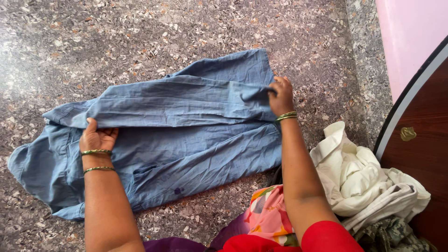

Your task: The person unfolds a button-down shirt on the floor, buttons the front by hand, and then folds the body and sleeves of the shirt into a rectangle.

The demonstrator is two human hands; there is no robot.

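Covering nearly the whole view, the speckled stone floor [140,28] carries everything else. On it lies a blue denim shirt [186,149], spread wide at the middle of the view, with its upper part folded over in a long band. Right of the shirt, a heap of cream cloth [359,177] rests against a dark wooden door [420,140], and a floral pink cloth [268,214] sits just beside the shirt's lower right edge. Above the door, a strip of pink wall [410,32] shows. The left hand [97,137] lies on the shirt's left part, fingers curled over the edge of the folded band and gripping it. The right hand [281,95] is at the shirt's right edge, fingers closed in a pinch on the fold there. Both wrists wear green and gold bangles [96,152].
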